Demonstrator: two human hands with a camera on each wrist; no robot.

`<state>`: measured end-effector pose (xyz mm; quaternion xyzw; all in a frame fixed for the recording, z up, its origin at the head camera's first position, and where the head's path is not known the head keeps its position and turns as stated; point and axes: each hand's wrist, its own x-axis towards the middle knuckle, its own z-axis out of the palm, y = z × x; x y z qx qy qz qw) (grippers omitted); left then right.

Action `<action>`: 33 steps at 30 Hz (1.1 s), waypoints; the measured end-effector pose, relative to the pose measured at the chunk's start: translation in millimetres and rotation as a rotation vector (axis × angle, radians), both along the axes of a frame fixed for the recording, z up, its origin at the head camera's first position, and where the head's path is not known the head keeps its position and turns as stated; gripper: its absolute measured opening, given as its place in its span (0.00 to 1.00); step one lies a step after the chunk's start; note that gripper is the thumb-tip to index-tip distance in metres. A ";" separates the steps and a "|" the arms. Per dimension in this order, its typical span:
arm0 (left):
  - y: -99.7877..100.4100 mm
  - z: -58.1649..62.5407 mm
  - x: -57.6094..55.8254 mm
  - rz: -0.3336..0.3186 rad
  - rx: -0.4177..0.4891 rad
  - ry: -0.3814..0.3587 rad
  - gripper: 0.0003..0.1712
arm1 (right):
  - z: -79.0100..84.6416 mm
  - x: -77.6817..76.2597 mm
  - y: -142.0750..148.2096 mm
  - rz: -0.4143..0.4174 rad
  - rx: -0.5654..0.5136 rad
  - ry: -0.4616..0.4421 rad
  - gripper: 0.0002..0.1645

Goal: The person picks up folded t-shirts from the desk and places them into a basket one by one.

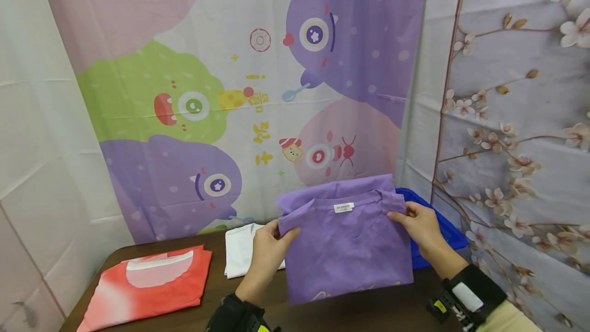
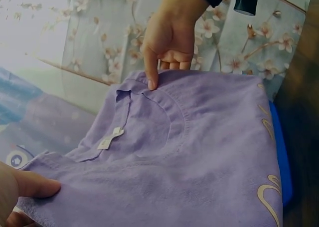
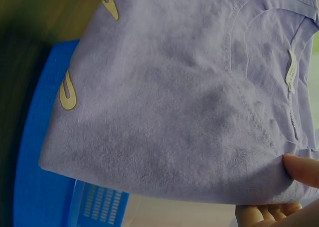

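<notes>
A purple T-shirt (image 1: 345, 245), folded to a rough rectangle, hangs between both hands above the table. Its V-shaped neckline and white label (image 1: 343, 208) face me at the top, and pale yellow lettering (image 2: 269, 194) runs along the lower fold. My left hand (image 1: 269, 250) pinches the shirt's upper left corner, thumb on the front and fingers behind. At the upper right corner my right hand (image 1: 421, 224) grips the cloth the same way, its thumb (image 3: 301, 169) pressed near the collar. Part of the fingers of both hands is hidden behind the fabric.
On the dark brown table (image 1: 239, 301) a folded red and white shirt (image 1: 156, 286) lies at the left. Behind my left hand lies a folded white garment (image 1: 237, 250). A blue plastic basket (image 1: 449, 229) stands at the right, partly covered by the purple shirt. Printed curtains hang behind.
</notes>
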<state>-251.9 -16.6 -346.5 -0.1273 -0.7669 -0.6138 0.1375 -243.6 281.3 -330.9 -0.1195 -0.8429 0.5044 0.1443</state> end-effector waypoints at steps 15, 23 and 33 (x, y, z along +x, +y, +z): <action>39.1 13.7 -19.0 -0.033 -0.027 0.080 0.14 | 16.0 -11.2 35.9 -0.057 0.042 0.007 0.32; 64.8 26.7 -29.5 -0.043 -0.041 0.139 0.11 | 25.0 -22.4 53.0 -0.117 0.042 0.049 0.32; 94.6 37.7 -38.1 -0.017 -0.093 0.197 0.07 | 30.5 -34.0 72.2 -0.235 0.054 0.107 0.29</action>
